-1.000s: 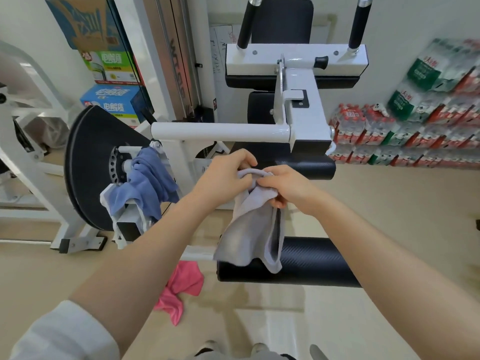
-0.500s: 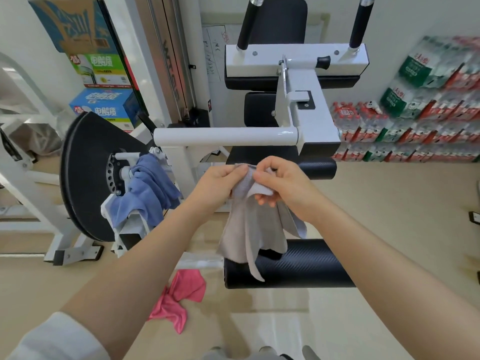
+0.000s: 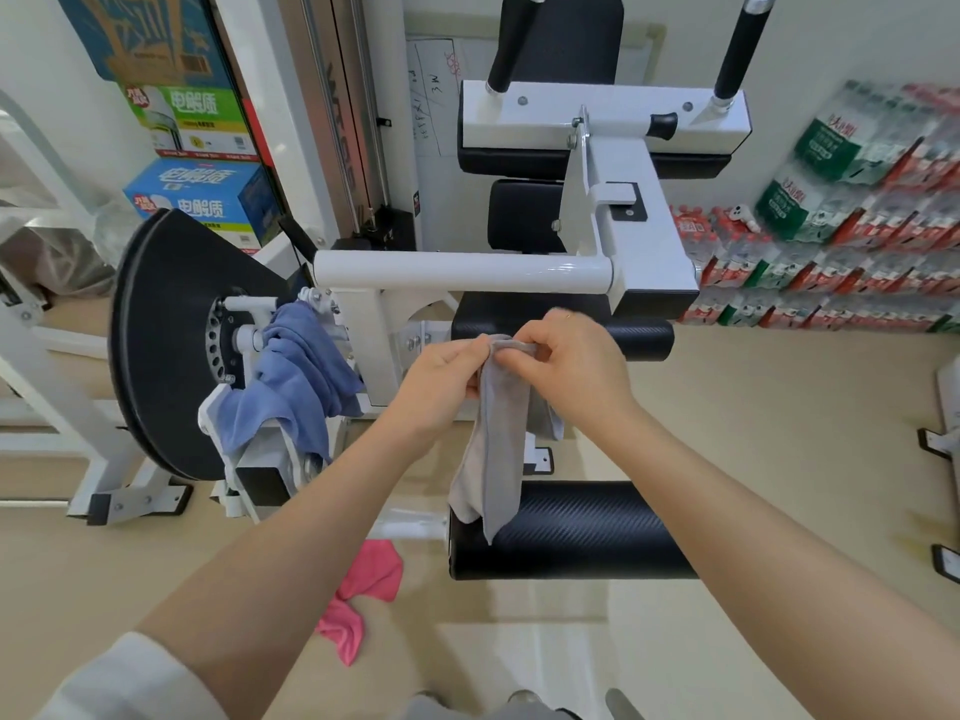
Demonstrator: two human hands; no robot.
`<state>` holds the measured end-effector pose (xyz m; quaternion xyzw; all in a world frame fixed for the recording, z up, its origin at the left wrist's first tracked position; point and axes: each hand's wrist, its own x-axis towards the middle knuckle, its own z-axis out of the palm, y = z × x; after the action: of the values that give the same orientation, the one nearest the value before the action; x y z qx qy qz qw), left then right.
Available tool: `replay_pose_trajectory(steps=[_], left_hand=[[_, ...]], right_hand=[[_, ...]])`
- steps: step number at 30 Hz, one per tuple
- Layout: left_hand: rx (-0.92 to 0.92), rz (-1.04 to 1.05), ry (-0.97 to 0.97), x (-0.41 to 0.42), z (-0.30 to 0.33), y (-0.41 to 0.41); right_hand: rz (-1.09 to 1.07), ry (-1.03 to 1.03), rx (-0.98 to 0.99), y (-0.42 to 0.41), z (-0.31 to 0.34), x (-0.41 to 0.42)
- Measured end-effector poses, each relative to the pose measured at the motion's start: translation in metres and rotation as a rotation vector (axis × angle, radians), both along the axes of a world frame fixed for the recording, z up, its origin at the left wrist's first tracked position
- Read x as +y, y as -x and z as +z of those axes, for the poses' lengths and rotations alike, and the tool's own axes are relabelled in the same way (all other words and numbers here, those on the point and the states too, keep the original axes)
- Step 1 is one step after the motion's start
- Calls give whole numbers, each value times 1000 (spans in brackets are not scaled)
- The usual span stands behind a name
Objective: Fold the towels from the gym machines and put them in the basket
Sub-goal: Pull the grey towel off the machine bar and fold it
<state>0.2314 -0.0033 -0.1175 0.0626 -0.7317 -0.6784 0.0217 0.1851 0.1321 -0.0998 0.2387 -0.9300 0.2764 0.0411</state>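
Early yet: both hands, left hand (image 3: 441,376) and right hand (image 3: 571,366), pinch the grey towel (image 3: 493,459) unfolded, while the blue towel (image 3: 296,387) on the machine (image 3: 457,270) and the pink towel (image 3: 358,595) on the floor wait.

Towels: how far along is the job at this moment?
Done: nothing visibly; no basket is in view. In hand: the left hand and right hand both pinch the top edge of the grey towel, which hangs bunched, not yet neatly folded. Left: the blue towel draped on the machine and the pink towel on the floor.
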Motion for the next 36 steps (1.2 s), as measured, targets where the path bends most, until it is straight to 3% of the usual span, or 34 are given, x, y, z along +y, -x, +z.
replay_pose_trajectory(steps=[3,8,14,18,22,25,27,32,36], left_hand=[[-16,9,-2,-1,1,1],[-48,9,79,-7,1,1],[152,-165,480,-15,11,-1],[229,-109,550,-24,14,-2],[236,195,414,-31,25,1],[196,309,337,-41,31,5],[197,312,338,-44,29,3],[75,357,283,-52,13,-6],[12,349,218,-64,2,-10]], right_hand=[[64,14,89,2,3,-3],[85,-35,71,0,3,-10],[88,-47,101,-10,1,-11],[18,148,-54,-11,-4,-18],[24,222,-303,-6,-9,-18],[86,40,-605,-13,-26,-9],[53,-131,-665,-15,-41,-3],[-83,-466,-536,-14,-72,21],[-265,-426,-280,-15,-84,40]])
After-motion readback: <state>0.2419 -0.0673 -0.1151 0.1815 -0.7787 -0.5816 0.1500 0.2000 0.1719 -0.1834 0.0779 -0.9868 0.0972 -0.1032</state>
